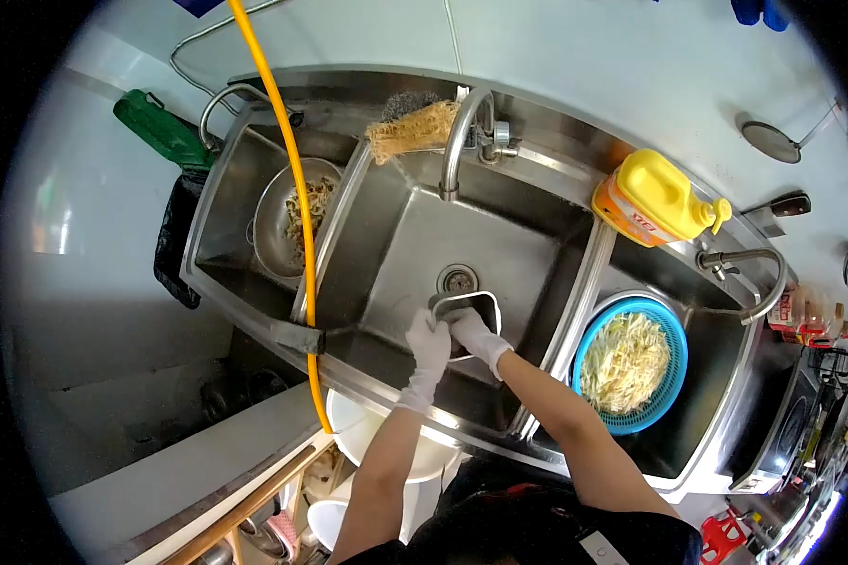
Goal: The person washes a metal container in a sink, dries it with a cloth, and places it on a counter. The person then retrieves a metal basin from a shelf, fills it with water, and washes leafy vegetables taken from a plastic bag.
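Over the middle sink basin point(405, 254), my left hand point(429, 348) and my right hand point(476, 337), both in white gloves, are close together at a small metal container point(485, 301) with a rounded rectangular rim. My left hand's fingers are closed at the rim's left corner. The fingers of my right hand are wrapped against the near side of the container, partly hiding it. The container is tilted just below the drain point(458, 279). A curved faucet point(454, 155) stands above the basin, and no water shows from it.
A yellow hose point(297, 169) crosses the left divider. The left basin holds a metal bowl point(271, 221) with food pieces. In the right basin sits a blue basket point(680, 358) of pale shreds. A yellow jug point(645, 198) and a loofah-like scrubber point(415, 132) rest on the back ledge.
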A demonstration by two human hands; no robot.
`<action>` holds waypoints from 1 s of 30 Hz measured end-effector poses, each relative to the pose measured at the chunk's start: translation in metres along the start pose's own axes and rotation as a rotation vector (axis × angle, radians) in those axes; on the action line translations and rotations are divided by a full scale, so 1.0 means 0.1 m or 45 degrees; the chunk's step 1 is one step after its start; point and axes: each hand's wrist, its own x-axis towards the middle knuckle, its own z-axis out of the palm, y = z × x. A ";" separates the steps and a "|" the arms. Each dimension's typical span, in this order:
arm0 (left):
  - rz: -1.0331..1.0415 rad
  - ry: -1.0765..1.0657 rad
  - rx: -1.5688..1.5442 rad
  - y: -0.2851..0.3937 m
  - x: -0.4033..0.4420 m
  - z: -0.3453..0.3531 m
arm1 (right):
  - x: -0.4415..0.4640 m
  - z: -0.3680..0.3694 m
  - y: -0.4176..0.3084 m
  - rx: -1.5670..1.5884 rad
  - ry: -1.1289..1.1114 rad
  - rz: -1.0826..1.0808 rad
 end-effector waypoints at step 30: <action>0.033 0.034 0.115 0.08 -0.15 -0.03 | -0.35 0.00 -0.31 -1.539 -0.029 -0.232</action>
